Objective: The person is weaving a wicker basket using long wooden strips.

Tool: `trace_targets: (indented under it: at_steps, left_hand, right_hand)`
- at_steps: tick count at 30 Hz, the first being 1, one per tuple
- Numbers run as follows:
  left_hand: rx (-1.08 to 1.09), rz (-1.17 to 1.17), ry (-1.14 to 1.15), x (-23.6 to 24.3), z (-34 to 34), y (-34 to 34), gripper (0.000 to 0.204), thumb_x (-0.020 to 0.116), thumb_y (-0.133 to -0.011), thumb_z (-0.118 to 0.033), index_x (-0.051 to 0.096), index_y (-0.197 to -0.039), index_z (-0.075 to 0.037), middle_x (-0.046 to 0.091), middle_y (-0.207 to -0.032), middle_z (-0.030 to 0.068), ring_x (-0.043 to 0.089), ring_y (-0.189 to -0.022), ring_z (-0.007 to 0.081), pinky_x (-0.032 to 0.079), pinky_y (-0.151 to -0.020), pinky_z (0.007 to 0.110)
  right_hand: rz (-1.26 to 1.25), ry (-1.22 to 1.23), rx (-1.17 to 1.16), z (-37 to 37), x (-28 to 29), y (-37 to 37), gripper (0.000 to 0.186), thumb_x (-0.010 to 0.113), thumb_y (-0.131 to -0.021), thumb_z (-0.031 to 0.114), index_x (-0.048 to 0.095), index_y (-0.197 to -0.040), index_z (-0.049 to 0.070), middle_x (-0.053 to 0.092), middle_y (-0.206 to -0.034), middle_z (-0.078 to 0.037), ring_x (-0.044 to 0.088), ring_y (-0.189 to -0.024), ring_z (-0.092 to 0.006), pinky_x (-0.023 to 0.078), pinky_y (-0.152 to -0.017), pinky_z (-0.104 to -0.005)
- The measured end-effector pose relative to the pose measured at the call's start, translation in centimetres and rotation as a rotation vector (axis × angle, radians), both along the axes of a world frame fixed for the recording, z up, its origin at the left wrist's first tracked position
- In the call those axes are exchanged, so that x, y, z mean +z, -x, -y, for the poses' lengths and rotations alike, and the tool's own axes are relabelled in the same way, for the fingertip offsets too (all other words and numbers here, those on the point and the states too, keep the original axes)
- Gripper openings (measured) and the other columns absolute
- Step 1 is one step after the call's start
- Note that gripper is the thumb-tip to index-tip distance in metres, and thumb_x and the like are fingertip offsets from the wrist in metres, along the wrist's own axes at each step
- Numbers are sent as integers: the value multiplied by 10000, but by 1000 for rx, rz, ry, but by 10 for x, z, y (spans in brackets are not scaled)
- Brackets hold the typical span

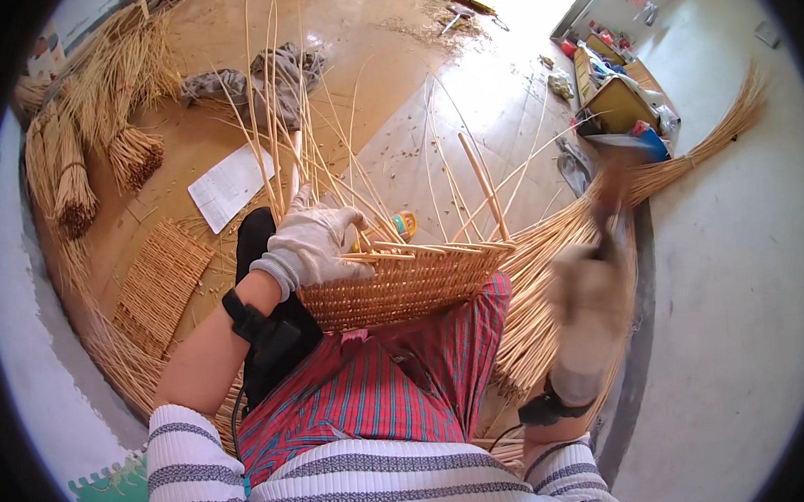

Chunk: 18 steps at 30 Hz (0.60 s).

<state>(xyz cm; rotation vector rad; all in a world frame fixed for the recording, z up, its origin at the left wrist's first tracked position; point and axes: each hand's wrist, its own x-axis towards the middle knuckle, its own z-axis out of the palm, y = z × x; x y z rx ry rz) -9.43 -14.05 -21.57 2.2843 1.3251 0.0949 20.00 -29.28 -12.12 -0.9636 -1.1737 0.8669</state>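
Note:
A partly woven wicker basket (pixel 395 292) rests across my lap, its long thin stakes standing up and fanning outward. My left hand (pixel 315 242), in a pale work glove, grips the basket's left rim, with its fingers over the top edge and around the base of the upright stakes. Off to the right, apart from the basket, my gloved right hand (pixel 588 305) is raised and smeared by motion. It is closed round a dark, hammer-like tool (pixel 610 199), too blurred to tell its exact kind. A yellow-and-orange object (pixel 404 224), perhaps a tape measure, shows behind the rim.
Bundled wicker rods (pixel 549 284) lie along my right side by the wall. More bundles (pixel 96 131) stand at far left, above a flat woven panel (pixel 163 283). A paper sheet (pixel 230 187), a grey cloth (pixel 266 85) and a cluttered box (pixel 620 103) lie farther off.

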Motion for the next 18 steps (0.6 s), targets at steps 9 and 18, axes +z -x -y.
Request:
trace_targets:
  at_steps: [9,18]
  left_hand:
    - [-37,30,-320,-39,-6,6,817,744,-683,-704,644,-1243,-119,737,-977,161,687,-1078,310,148,-1241,513]
    - [-62,36,-247,-23,2,-5,736,823,-672,-603,620,-1227,-165,731,-977,145,680,-1067,346,242,-1196,494]
  right_hand:
    - [1137,-14,-41,-22,-94,62,125,596,-1007,195,626,-979,77,640,-730,-140,676,-642,-295,504,-523,-412]
    - [1027,-300,-193,-18,-78,32,81,605,-982,150,636,-1026,88,693,-853,-138,689,-737,-331,530,-579,-411]
